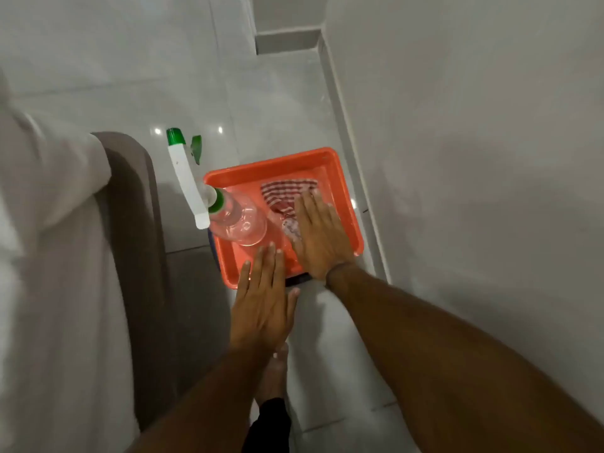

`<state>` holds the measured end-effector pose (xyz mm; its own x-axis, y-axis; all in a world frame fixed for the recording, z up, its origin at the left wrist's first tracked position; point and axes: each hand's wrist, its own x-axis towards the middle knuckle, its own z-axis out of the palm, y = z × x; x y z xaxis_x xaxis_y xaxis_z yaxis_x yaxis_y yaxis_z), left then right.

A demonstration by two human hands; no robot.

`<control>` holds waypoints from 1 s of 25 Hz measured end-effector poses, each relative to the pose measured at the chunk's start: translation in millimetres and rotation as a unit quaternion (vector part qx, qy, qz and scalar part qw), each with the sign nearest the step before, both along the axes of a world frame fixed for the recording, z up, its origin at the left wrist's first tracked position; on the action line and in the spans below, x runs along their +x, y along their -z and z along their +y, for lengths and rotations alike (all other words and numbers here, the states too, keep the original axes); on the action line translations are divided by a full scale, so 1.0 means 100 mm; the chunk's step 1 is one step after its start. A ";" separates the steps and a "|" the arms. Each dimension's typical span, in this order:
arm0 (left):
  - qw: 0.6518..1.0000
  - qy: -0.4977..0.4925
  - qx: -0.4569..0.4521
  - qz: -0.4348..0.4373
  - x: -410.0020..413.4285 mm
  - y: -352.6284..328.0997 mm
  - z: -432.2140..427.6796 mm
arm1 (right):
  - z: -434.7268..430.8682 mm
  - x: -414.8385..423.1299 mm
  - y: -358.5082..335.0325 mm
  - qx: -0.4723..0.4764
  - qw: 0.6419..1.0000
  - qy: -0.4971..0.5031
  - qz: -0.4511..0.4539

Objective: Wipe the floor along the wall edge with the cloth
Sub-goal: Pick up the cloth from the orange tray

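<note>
A red-and-white checked cloth (287,192) lies in water inside an orange plastic tray (351,204) on the pale tiled floor, close to the wall edge (356,178) on the right. My right hand (322,238) hovers flat over the tray with its fingertips at the cloth, fingers spread. Over the tray's near rim is my left hand (261,305), also flat and holding nothing. A clear spray bottle (238,219) with a white-and-green trigger head (186,171) stands in the tray's left part.
A bed or sofa with white sheet (55,256) and brown base (137,223) fills the left. The white wall (474,158) runs along the right, with a corner recess (287,44) at the far end. My bare foot (273,374) rests on the floor below the tray.
</note>
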<state>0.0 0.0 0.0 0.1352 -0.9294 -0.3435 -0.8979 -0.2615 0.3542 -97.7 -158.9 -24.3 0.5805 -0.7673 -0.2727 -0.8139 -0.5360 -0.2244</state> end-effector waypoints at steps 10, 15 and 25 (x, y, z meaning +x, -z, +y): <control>1.000 -0.012 -0.004 0.003 0.16 0.52 -0.08 | -0.36 0.35 0.69 0.014 0.999 -0.032 0.021; 1.000 -0.011 0.013 0.006 0.14 0.51 -0.09 | -0.40 0.29 0.61 0.000 1.000 -0.023 -0.001; 0.999 0.000 -0.015 -0.038 -0.28 0.04 0.47 | 0.56 -0.56 -0.69 -0.089 0.967 0.103 -0.215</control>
